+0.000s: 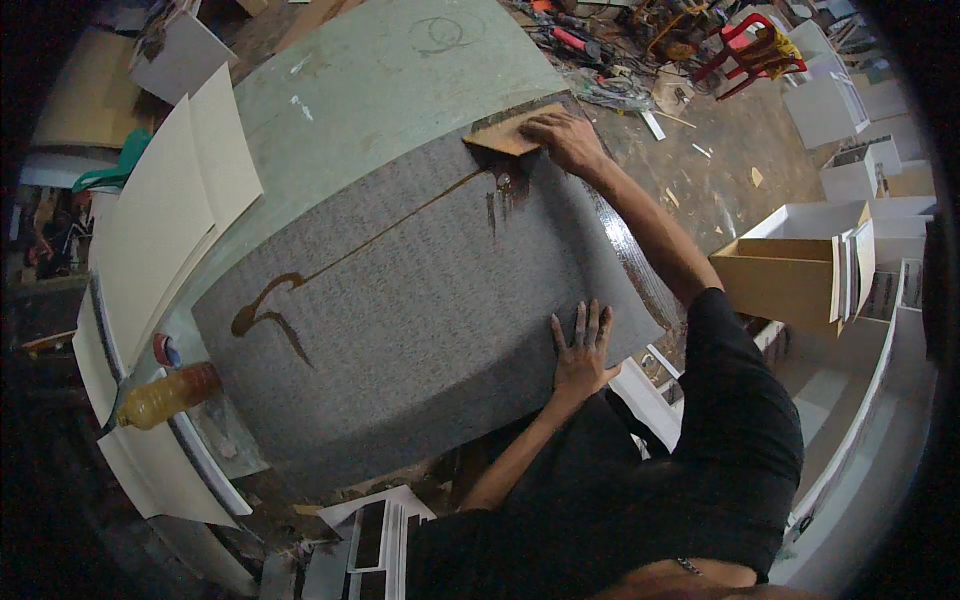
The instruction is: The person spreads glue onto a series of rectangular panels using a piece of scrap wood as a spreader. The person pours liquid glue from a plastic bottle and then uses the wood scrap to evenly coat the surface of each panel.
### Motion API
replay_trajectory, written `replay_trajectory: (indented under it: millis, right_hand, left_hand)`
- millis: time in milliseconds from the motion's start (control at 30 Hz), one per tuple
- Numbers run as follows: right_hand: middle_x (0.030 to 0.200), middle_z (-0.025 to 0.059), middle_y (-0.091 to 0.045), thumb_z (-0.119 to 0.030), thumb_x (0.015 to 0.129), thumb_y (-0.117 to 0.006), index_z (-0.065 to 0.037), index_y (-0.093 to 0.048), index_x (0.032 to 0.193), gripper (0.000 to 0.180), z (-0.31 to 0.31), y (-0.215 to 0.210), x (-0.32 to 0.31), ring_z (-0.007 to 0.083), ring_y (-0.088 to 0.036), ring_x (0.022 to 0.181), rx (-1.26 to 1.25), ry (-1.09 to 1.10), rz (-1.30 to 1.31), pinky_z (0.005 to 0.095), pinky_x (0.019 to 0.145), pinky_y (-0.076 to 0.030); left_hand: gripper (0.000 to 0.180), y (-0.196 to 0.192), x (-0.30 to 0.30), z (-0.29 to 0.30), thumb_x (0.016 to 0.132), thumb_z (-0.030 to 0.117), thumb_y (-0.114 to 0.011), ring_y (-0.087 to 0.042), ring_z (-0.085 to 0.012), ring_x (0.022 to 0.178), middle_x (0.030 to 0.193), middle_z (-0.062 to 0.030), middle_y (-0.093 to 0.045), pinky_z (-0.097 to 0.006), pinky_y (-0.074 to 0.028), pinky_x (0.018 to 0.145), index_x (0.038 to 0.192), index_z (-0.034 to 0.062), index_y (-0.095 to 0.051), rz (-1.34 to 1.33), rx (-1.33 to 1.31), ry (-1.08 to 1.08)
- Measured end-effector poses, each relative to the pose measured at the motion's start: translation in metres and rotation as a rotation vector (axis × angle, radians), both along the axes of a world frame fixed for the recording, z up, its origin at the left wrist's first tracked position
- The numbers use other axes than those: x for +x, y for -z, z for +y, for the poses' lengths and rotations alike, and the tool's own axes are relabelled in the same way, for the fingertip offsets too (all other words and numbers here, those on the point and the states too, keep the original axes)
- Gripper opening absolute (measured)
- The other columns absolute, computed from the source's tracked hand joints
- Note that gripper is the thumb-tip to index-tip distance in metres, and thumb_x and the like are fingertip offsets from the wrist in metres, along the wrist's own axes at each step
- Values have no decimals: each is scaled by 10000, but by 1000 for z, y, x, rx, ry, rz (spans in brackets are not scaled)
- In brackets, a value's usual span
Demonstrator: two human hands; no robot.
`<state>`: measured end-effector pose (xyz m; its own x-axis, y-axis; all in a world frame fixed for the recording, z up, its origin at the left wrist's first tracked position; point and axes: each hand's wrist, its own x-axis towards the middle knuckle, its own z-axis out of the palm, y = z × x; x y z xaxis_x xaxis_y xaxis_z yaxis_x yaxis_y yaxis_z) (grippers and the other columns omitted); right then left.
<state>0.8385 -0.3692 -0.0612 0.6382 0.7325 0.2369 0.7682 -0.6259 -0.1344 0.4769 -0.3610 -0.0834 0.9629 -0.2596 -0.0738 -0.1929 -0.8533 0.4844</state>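
A large grey textured sheet (400,290) lies over a pale green tabletop (400,80), its near right edge curling. My right hand (570,143) is closed on a flat tan piece of board (512,132), held at the sheet's far right corner. Brown liquid, glue-like, runs in a thin line from that piece toward the left and ends in a curved puddle (258,305). A few short streaks of it show just below the board piece. My left hand (583,352) lies palm down on the sheet near its near right edge, fingers spread.
A plastic bottle (170,395) with yellow-brown contents lies at the left, by a roll of tape (166,350). Cream panels (175,210) lean there. A red chair (750,55) and scattered tools stand far right; box-like cabinet parts (790,260) are at the right.
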Motion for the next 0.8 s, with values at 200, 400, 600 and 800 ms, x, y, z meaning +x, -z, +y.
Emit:
replay_trajectory:
  millis: [200,400,600,800]
  right_hand:
    - [1132,104,-691,-140,850,-563,-186,-660,1182,348,-2,-23,2,320,-655,1030,-17,75,63,423,812,-533]
    - [1105,101,-698,-120,837,-543,-198,-675,1167,364,4,-18,27,329,-665,995,-105,112,67,442,811,-534]
    - [1161,68,-680,-76,807,-560,-186,-687,1124,359,-22,-11,-12,303,-645,1058,-48,-5,119,440,823,-540]
    - [1141,66,-677,-70,795,-584,-169,-694,1101,340,-76,-22,-57,293,-624,1097,-67,-14,180,419,828,-546]
  left_hand:
    - [1158,-2,1,2,676,661,-713,-153,-334,1487,1604,-142,-193,-746,-51,1113,1552,86,-222,23,-14,-13]
    - [1128,-7,1,-2,677,656,-716,-170,-319,1485,1593,-136,-228,-734,-72,1123,1544,103,-254,2,-15,-23]
    - [1141,-3,-1,-1,664,655,-724,-187,-324,1480,1588,-140,-245,-725,-68,1129,1543,98,-256,-19,-24,-49]
    - [1149,-4,-1,-4,672,676,-702,-175,-330,1489,1600,-147,-233,-716,-23,1134,1549,95,-242,-13,2,-39]
